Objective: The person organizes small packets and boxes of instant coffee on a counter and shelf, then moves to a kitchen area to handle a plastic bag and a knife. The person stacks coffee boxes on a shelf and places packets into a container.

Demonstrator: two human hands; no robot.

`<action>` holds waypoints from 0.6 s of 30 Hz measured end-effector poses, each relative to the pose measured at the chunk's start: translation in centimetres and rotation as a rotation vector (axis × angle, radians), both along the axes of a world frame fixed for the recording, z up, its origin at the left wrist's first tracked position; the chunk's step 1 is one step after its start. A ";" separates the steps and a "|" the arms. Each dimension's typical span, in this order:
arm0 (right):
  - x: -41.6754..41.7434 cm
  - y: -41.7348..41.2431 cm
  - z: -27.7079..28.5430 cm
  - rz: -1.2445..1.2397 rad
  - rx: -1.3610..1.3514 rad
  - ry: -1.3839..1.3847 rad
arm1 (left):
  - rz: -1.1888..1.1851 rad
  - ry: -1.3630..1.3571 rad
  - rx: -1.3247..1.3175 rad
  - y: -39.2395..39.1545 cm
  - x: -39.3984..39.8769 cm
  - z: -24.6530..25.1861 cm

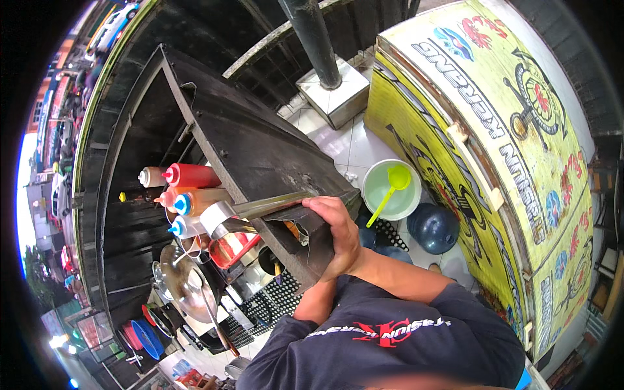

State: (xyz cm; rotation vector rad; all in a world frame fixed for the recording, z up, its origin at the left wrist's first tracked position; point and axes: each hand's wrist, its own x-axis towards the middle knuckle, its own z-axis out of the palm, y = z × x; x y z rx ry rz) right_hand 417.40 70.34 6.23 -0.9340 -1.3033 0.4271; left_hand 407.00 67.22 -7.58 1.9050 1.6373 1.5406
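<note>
My right hand (339, 229) curls around the lower corner of a black sheet-metal panel (273, 151) with torn, rusty edges. Its fingertips touch the end of a shiny metal strip (273, 204), which lies across the panel and has a rounded, bent metal end (218, 219). Only the left forearm (316, 300) shows; the left hand is hidden behind the panel. Beyond the rim stand several squeeze bottles (195, 175), with a red tray (234, 249) nearby. Further left are a metal wok (187, 287) and a long-handled ladle (207, 302).
A white bucket (370, 183) of water holds a lime-green dipper (399, 178). Beside it sits a dark blue water jug (434, 229). At right stands a printed yellow counter (487, 126). A black post (314, 44) rises from a tiled base (336, 97). Blue plastic ware (147, 339) is at lower left.
</note>
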 end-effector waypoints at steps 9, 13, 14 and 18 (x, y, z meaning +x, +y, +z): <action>-0.9 5.7 -0.8 -0.021 0.053 -0.076 | -0.012 -0.008 0.081 6.4 2.0 -1.1; -2.1 8.7 -1.0 -0.096 0.010 -0.075 | -0.048 -0.015 0.127 10.4 2.3 -1.3; -2.7 9.4 -1.1 -0.068 0.028 -0.032 | -0.049 -0.020 0.148 11.1 2.0 -0.9; -4.0 9.5 -3.0 0.018 -0.030 -0.053 | -0.032 -0.027 0.192 12.3 0.4 -1.6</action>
